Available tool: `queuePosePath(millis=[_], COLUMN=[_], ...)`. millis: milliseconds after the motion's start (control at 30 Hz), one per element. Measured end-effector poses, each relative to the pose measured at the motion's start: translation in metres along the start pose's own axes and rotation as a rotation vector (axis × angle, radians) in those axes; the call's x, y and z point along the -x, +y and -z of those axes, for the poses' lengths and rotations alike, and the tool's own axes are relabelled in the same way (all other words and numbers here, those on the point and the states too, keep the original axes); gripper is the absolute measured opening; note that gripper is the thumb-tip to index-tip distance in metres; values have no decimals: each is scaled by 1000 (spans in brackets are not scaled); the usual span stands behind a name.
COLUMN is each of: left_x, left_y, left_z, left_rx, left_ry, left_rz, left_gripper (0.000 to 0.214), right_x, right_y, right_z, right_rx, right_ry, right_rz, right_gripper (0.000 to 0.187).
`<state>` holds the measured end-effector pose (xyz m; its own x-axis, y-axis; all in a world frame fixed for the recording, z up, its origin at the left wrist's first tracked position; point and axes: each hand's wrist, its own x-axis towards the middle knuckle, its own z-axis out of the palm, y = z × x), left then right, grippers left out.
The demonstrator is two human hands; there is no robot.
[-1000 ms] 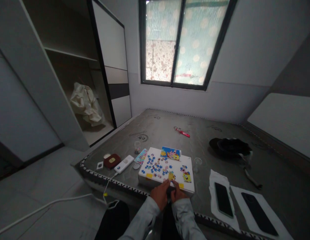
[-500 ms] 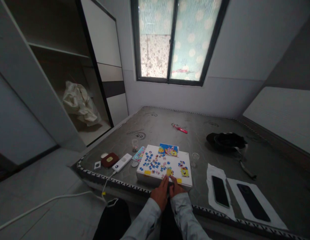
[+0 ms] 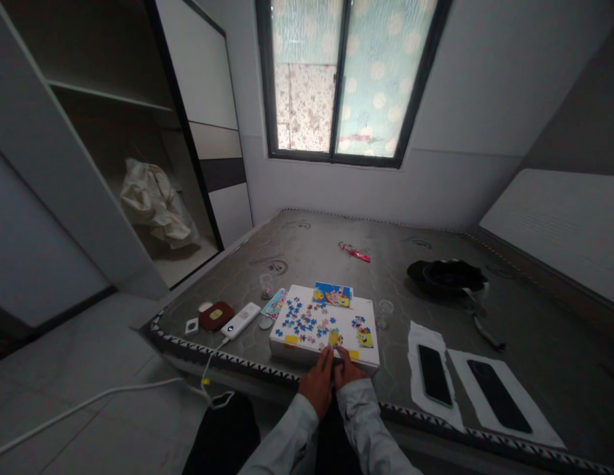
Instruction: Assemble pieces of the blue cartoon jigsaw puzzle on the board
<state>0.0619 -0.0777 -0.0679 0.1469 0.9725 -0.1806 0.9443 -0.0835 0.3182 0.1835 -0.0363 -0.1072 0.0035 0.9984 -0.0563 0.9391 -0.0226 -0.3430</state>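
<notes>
Head view: we logged the left hand (image 3: 317,384) and the right hand (image 3: 349,371) just beside each other, fingertips at the near edge of a white board (image 3: 300,351), next to a small yellow cluster of jigsaw pieces (image 3: 335,338). (Fingers hid the contact, so we could not tell whether either hand pinched a piece.) Blue and pink jigsaw pieces lay scattered across the board. We judged them light, thin and stiff, easily nudged, and best taken by their edges between fingertips. The board looked light and rigid, best held by its rim. A printed cartoon picture card (image 3: 331,295) overlapped the far edge.

Surface was a bare grey mattress (image 3: 331,247). On it lay a white power bank (image 3: 240,321) and two phones (image 3: 434,375) (image 3: 492,405) on white cloths. Beyond stood a wardrobe (image 3: 113,132) and a polka-dot window (image 3: 341,86).
</notes>
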Motion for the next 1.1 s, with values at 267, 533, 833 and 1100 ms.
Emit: queuePosePath(millis=[267,533,833,1100], left_x=[2,0,2,2], left_y=[3,-1,-3,-4], left_z=[0,-14,-16,-14], left_rx=[-41,-32,-41,16], left_ry=[19,99,109,99], left_rz=[0,-10,-19,-39], left_gripper=[83,83,79,81], right_x=[6,5,7,5], right_y=[-6,-2,-5,0], right_z=[9,2,8,-1], right_rx=[42,34,25,14], right_ry=[41,57,45,85], right_rz=[-3,16,19,43], right_gripper=[49,48,48,50])
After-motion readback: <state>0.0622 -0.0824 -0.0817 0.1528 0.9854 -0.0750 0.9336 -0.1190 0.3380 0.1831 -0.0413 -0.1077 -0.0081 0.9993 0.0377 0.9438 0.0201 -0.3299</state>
